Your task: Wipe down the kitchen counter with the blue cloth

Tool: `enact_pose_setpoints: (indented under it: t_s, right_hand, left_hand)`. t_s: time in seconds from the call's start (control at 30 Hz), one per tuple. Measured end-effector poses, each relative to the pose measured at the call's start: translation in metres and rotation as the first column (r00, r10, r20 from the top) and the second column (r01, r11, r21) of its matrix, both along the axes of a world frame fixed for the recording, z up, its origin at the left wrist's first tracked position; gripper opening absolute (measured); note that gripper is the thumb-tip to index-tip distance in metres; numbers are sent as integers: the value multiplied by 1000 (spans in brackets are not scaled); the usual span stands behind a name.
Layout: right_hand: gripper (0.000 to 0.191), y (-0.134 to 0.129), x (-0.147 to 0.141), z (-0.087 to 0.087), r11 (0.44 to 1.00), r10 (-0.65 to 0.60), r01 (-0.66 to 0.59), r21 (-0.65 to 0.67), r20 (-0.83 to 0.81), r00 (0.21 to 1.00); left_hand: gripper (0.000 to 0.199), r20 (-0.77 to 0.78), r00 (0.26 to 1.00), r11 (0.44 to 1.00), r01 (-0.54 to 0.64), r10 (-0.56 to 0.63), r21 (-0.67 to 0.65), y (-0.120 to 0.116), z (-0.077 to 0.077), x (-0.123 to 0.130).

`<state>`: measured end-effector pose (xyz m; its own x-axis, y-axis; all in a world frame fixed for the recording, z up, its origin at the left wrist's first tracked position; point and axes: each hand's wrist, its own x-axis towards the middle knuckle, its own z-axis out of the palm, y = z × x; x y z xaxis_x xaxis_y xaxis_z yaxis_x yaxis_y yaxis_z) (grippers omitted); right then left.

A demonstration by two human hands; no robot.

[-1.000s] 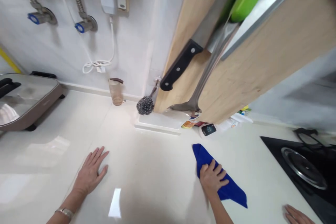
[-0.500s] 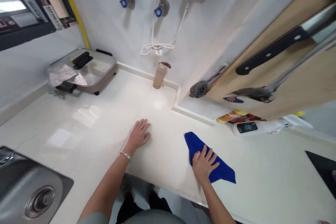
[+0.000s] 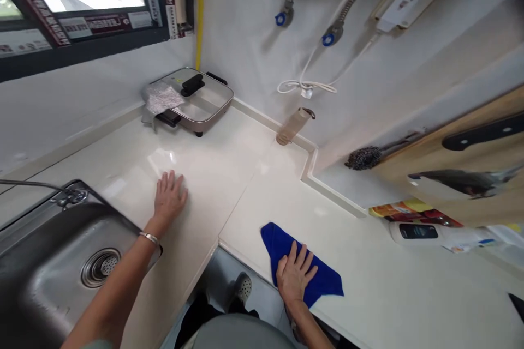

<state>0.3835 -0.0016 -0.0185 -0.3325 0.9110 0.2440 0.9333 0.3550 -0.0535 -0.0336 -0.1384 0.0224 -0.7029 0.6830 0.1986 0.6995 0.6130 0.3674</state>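
My left hand (image 3: 168,199) lies on the white countertop (image 3: 204,180), fingers spread, holding nothing. It is beside the far right corner of the steel sink (image 3: 53,262), with a silver bracelet at the wrist. Under my right hand (image 3: 295,275) is a folded blue cloth (image 3: 325,278). That hand rests flat on it with fingers apart and covers part of its near side. The cloth lies close to the counter's front edge.
An electric pan (image 3: 213,101) with a glass lid stands in the far corner, crumpled packaging (image 3: 164,99) on it. Against the wall is a brownish bottle (image 3: 291,128). A steel scrubber (image 3: 363,158), a knife (image 3: 483,132) and a white bottle (image 3: 415,233) are at right.
My left hand has moved left along the counter toward the sink. My right hand stays on the cloth. The view has turned left, showing more of the sink and window.
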Motion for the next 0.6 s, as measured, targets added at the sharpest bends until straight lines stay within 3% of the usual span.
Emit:
enact_pose_setpoints:
  t_s: [0.1,0.2,0.47,0.6]
  right_hand:
    - [63,-11,-29,-1,997,75,-75,19,9,997]
    - [63,-17,-62,-1,988,152,-152,19,15,988]
    - [63,-20,-178,12,937,349,-348,-38,23,937]
    - [63,-40,-220,17,867,498,-497,-36,80,864]
  left_hand:
    - [61,43,985,986,-165,164,0,-20,-2,-18]
    - [63,62,977,979,-203,203,-2,-24,-9,-19]
    - [82,137,988,997,-70,75,-41,-31,-19,-19]
    - [88,191,980,997,-44,57,-68,-33,-17,-20]
